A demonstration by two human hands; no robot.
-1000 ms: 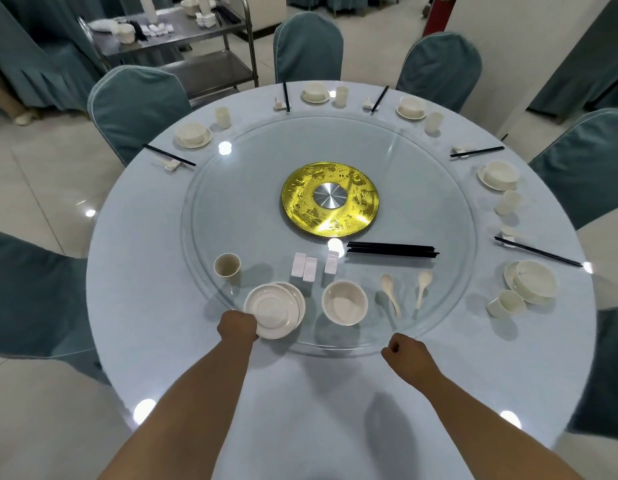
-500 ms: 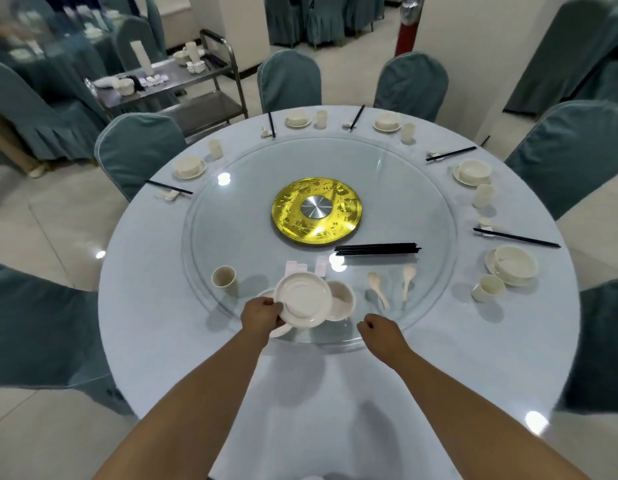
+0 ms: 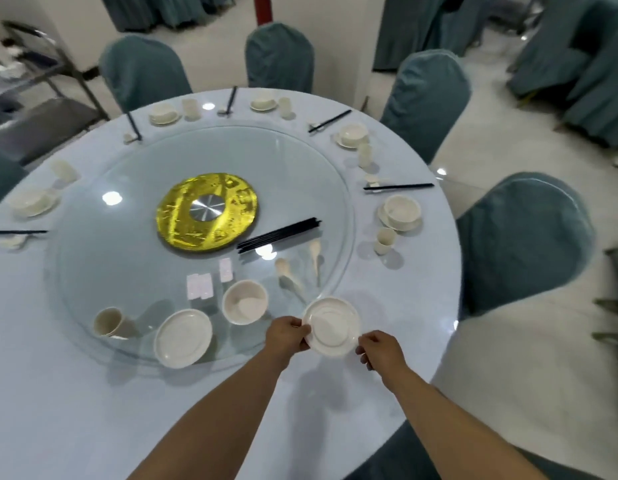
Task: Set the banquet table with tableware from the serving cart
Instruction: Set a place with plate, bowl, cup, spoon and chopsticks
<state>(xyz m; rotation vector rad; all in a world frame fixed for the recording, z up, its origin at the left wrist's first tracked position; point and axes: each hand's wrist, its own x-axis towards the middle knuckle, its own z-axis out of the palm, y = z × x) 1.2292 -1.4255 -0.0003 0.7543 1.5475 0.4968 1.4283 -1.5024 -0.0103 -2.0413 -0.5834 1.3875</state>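
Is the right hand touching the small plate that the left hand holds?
Cannot tell. In the head view the right hand sits at the rim of the plate, its fingers curled beside it, but motion blur hides any contact; the left hand grips the other side.

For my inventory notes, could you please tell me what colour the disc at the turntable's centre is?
The round patterned disc is gold-yellow with a silver metal hub, clearest in the head view.

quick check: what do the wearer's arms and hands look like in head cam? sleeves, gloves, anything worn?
Both forearms are bare up to the frame edge, with no sleeve in view. The left hand and right hand have no gloves. No watch, bracelet or ring is visible at this resolution, and no markers or cables are attached to either arm.
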